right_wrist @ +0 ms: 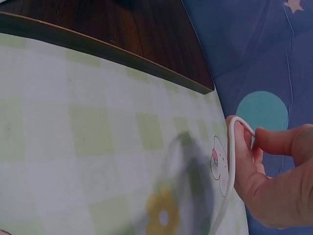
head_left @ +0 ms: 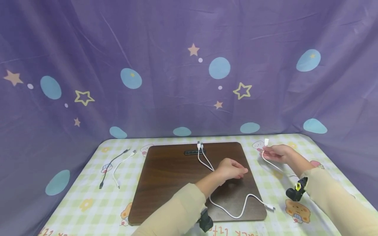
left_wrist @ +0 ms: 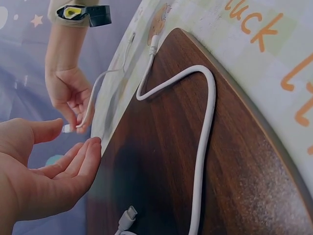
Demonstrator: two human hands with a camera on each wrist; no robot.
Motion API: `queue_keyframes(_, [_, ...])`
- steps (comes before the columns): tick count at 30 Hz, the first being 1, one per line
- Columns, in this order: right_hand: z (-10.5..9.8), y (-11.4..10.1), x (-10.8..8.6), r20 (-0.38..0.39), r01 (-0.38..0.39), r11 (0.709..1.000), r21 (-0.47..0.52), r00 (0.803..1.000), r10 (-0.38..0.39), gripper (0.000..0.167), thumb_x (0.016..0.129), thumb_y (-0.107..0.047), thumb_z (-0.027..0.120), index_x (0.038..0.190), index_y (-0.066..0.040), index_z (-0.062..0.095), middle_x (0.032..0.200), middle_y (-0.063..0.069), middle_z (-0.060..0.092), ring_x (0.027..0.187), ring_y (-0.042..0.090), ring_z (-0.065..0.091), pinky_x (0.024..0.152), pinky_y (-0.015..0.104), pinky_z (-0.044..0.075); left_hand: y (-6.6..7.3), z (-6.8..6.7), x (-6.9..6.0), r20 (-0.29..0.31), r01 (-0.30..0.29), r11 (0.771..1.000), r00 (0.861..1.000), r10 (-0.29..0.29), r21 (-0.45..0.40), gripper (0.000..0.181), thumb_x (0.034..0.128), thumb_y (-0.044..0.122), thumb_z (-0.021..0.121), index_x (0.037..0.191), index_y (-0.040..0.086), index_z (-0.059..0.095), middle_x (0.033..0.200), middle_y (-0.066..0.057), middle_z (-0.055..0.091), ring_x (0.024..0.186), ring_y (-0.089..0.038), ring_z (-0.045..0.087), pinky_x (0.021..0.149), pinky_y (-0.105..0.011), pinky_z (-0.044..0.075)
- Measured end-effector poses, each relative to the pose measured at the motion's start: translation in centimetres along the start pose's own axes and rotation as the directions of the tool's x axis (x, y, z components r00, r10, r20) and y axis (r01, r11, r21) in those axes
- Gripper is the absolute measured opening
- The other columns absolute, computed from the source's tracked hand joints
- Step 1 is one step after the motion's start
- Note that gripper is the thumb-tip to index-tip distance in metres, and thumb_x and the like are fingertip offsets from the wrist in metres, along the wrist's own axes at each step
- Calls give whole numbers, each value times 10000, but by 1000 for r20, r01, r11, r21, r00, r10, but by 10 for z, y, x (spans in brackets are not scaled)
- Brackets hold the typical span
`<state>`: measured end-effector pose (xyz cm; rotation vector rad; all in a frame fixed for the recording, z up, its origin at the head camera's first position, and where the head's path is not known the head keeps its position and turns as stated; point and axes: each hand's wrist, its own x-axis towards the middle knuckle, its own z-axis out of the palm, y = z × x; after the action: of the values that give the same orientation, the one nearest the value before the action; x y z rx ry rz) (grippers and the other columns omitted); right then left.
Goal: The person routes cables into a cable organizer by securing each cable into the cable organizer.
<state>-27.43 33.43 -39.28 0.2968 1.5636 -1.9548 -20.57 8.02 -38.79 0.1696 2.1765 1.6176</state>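
Note:
My right hand point(head_left: 277, 154) pinches a white USB cable point(head_left: 273, 165) near its connector, above the cloth beyond the board's right edge. In the right wrist view the cable point(right_wrist: 232, 161) bends over the fingers of that hand point(right_wrist: 274, 181) and hangs down. Over the right part of the dark wooden board point(head_left: 171, 183), my left hand point(head_left: 231, 169) holds nothing; its thumb and fingers stand apart in the left wrist view. Beneath and beside it lie white cables point(left_wrist: 208, 117) on the board, one with a plug point(head_left: 270, 207) past the right edge.
A small black strip point(head_left: 191, 152) lies at the board's far side, with two white cable plugs point(head_left: 199, 146) at it. On the left of the checked cloth point(head_left: 88, 191) are a dark cable point(head_left: 110, 166) and a short white cable point(head_left: 118, 165). A purple curtain point(head_left: 165, 108) hangs behind.

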Motion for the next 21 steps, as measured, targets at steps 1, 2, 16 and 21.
queue_keyframes(1, [1, 0, 0, 12, 3, 1000, 7, 1000, -3, 296, 1018, -68, 382, 828, -63, 608, 775, 2, 734, 759, 86, 696, 776, 176, 582, 0, 1, 2, 1, 5, 1000, 1000, -5, -9, 181, 840, 92, 718, 941, -56, 692, 933, -237, 733, 861, -272, 740, 720, -252, 609])
queue_keyframes(2, [1, -1, 1, 19, 10, 1000, 9, 1000, -10, 296, 1018, -62, 381, 832, -65, 611, 780, -6, 737, 764, 88, 698, 782, 178, 582, -1, 1, 4, 7, 8, 1000, 1000, -8, -26, 181, 843, 83, 712, 945, -64, 690, 943, -244, 730, 871, -278, 739, 727, -257, 610])
queue_keyframes(16, [10, 2, 1, 7, 83, 987, -136, 997, -83, 354, 999, -16, 426, 785, -154, 672, 759, -35, 736, 740, 38, 697, 742, 155, 581, -8, 5, 20, 98, 96, 976, 992, -78, -194, 242, 877, 61, 668, 1041, -115, 647, 1060, -295, 686, 1011, -354, 694, 817, -322, 605])
queue_keyframes(21, [17, 4, -1, 22, 113, 986, -120, 994, -111, 355, 993, -6, 425, 778, -140, 673, 758, -33, 732, 743, 37, 695, 754, 154, 579, -11, 10, 20, 107, 96, 975, 991, -76, -201, 236, 871, 59, 668, 1035, -109, 653, 1056, -293, 687, 997, -346, 700, 812, -320, 606])
